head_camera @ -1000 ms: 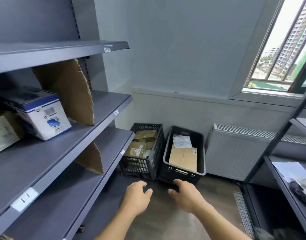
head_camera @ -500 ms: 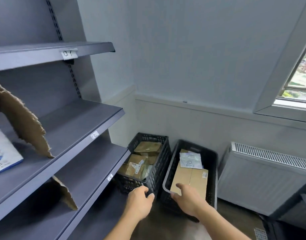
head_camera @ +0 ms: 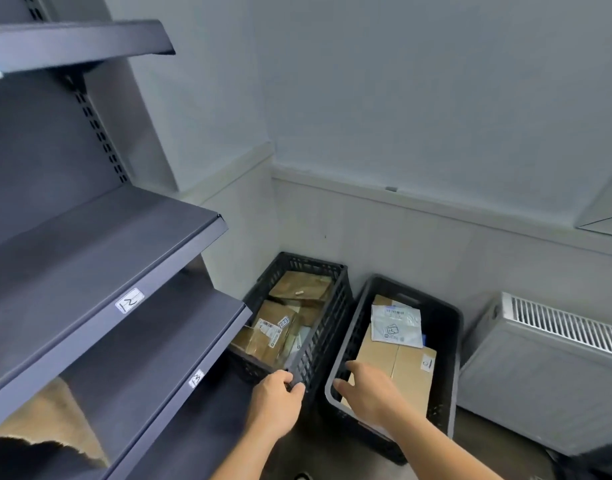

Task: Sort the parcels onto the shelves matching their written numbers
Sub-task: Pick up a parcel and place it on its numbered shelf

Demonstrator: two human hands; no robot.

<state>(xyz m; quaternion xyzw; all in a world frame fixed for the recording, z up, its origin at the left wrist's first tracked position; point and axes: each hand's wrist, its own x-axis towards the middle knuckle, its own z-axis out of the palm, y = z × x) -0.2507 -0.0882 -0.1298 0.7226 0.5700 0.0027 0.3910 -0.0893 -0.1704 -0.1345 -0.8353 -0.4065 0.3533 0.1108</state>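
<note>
Gripping near corner rim of black lattice plastic crate (head_camera: 327, 327) with left hand (head_camera: 277, 407), fingers curled over edge. Reaching right hand (head_camera: 370, 393) over near rim of dark grey solid plastic tub (head_camera: 446, 368), fingers loosely spread above flat brown cardboard box (head_camera: 405, 372); contact unclear. On box, white plastic mailer bag (head_camera: 396, 325). In crate, jumbled brown labelled parcels (head_camera: 275, 332), lower ones hidden. Hemmed in: dark grey metal shelving (head_camera: 90, 258) just left of crate, white ribbed radiator (head_camera: 547, 368) just right of tub. Shelf tags (head_camera: 129, 300) blurred, hard to read.
</note>
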